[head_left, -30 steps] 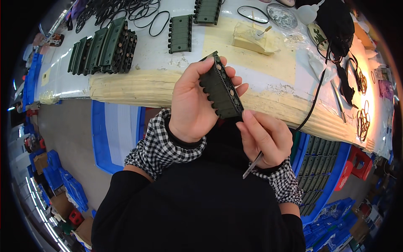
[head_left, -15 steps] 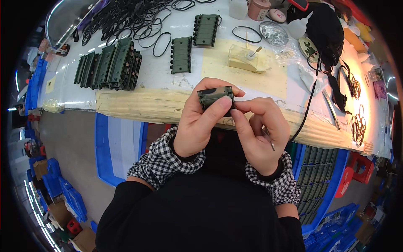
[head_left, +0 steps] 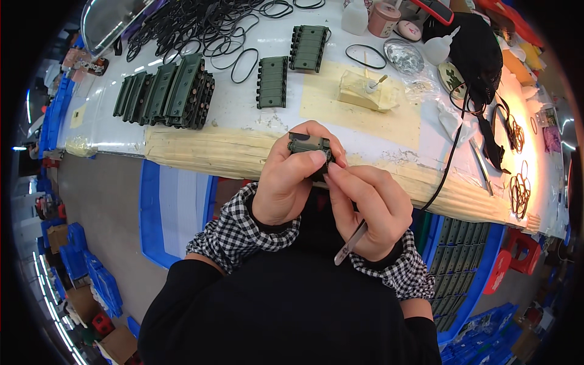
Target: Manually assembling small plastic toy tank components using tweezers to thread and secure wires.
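Note:
Just off the bench's front edge, my left hand (head_left: 281,185) grips a small dark green camouflage-patterned plastic part (head_left: 309,142), thumb on its near side and fingers behind. At that part's right end, the thumb and forefinger of my right hand (head_left: 378,204) are pressed together; whatever lies between them is too small or hidden to make out. Tucked in the same right hand are metal tweezers (head_left: 351,244), their broad end sticking out below the palm toward the lower left.
Green ribbed plastic pieces (head_left: 164,94) stand in a row at the left of the bench; two more (head_left: 272,82) lie further in. Black rubber loops (head_left: 201,27) heap at the back. A tape-covered block (head_left: 365,92) holds a small stick. Blue crates (head_left: 146,213) sit below.
The tweezers have swung so their broad end points out lower left. My right fingers have shifted slightly left against the part, which my left hand has tilted a little.

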A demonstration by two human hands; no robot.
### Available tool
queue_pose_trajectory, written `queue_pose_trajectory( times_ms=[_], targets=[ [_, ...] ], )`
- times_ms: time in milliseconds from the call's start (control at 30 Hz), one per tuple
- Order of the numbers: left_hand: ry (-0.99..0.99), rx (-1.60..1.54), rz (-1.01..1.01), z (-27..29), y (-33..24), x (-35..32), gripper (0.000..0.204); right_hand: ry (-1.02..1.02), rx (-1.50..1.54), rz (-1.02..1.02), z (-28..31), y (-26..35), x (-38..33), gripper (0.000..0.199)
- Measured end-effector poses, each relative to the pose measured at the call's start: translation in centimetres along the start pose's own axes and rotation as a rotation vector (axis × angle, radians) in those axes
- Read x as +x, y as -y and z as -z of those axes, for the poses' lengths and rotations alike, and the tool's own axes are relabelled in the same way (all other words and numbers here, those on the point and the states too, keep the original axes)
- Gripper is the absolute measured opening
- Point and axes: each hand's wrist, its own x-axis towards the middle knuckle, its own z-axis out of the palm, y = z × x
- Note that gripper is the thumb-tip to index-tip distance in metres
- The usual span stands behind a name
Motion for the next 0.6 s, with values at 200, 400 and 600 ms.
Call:
queue_pose_trajectory(
  times_ms=[200,400,600],
  targets=[
    [0.078,-0.245,0.085,0.4,0.4,0.1,0.024,0.084,0.174,-0.161,1.6,0.1,1.0,0.018],
    [0.151,-0.544,0.22,0.5,0.9,0.1,0.027,0.131,0.247,-0.466,4.2,0.1,2.2,0.105],
    [0.218,-0.609,0.219,0.4,1.6,0.4,0.026,0.217,0.292,-0.405,4.6,1.3,2.6,0.04]
  ],
)
